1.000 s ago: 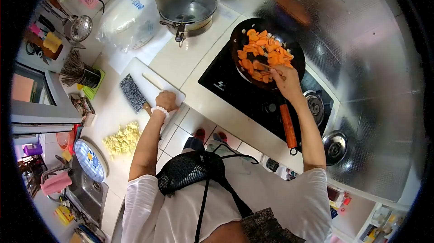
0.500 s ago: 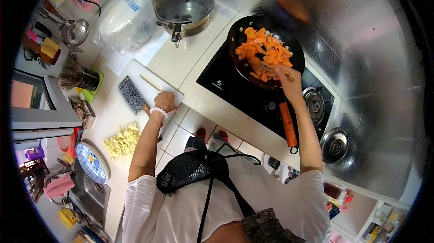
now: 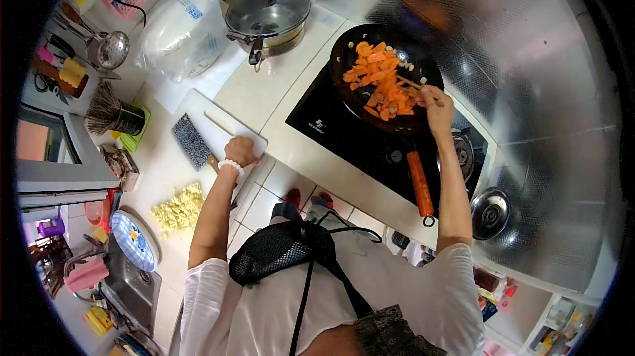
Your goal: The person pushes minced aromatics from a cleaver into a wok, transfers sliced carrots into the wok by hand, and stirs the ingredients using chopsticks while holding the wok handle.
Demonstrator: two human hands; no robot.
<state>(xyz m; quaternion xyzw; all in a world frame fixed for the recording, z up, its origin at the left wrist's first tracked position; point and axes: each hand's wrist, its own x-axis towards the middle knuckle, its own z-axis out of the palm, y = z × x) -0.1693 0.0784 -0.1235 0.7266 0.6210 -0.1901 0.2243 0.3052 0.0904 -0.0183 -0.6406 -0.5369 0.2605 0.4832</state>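
Note:
My right hand (image 3: 434,106) is closed around thin wooden chopsticks (image 3: 411,83), whose tips reach into sliced carrots (image 3: 377,68) in a black wok (image 3: 345,94). Small pale pieces lie among the carrots. The wok's reddish wooden handle (image 3: 419,184) points toward me, untouched. My left hand (image 3: 241,151), a beaded bracelet on its wrist, rests with curled fingers at the near edge of a white cutting board (image 3: 254,132); whatever its fingers hold, if anything, is hidden. Beside it lies a cleaver with a dark speckled blade (image 3: 192,141), its wooden handle partly behind my wrist.
Chopped pale-yellow pieces (image 3: 177,208) are heaped on the counter. Behind the board sit a bagged white item (image 3: 182,32) and a glass-lidded pot (image 3: 274,15). The wok stands over a black gas stove (image 3: 324,108). A blue checked plate (image 3: 132,240) leans by the sink (image 3: 122,273).
My right hand has moved up and to the right within the wok area with the chopsticks, and the carrots have shifted. My left hand stays on the board.

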